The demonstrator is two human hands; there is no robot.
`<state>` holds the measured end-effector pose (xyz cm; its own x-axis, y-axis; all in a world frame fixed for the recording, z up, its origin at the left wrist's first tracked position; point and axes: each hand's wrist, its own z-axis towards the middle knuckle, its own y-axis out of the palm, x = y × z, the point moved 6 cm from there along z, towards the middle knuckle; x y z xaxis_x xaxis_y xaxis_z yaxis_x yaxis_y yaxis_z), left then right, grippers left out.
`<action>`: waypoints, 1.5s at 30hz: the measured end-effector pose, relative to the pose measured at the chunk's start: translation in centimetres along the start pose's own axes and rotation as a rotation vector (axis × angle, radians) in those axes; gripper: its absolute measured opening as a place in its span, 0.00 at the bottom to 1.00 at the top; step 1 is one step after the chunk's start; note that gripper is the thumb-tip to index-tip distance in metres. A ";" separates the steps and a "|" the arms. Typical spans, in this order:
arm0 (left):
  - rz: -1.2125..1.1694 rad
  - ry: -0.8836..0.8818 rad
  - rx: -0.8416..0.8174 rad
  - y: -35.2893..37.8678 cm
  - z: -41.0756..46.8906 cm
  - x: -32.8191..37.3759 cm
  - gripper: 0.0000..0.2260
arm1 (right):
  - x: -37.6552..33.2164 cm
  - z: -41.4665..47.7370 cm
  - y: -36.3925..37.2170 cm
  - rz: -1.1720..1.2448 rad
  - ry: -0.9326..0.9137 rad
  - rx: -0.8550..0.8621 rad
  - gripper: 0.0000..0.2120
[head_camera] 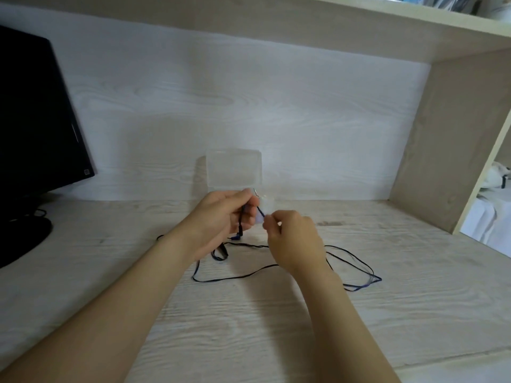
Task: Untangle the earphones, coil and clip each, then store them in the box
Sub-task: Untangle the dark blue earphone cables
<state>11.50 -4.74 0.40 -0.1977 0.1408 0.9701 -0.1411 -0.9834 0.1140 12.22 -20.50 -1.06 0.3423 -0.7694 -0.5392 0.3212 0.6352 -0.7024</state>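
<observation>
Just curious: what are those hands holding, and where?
The earphone cord: left hand grips a bunch of it, right hand pinches a short strand beside that.

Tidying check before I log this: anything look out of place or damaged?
Only the earphone cable: it sprawls in loose loops across the desk, uncoiled, pinched by the left hand and right hand. Nothing looks broken.

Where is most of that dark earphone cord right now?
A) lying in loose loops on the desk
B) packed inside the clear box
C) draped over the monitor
A: the earphone cord sprawls in loose loops on the desk, while the left hand and right hand grip only a short stretch of it.
</observation>
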 end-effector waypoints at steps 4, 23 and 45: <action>0.133 0.090 0.073 -0.8 0.1 0.1 0.11 | -2.9 -0.6 1.2 -0.085 -0.227 -0.088 0.15; 0.410 -0.015 -0.070 -0.1 0.2 -1.0 0.19 | -2.1 0.8 -4.0 0.575 -0.027 0.199 0.19; 0.461 0.125 0.048 -0.7 0.4 -1.0 0.12 | -4.1 -0.6 -0.8 0.325 -0.181 -0.214 0.19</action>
<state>12.14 -4.22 -0.58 -0.3444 -0.3018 0.8890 0.0329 -0.9502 -0.3099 9.98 -17.90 1.45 0.5507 -0.4957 -0.6715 -0.0128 0.7995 -0.6006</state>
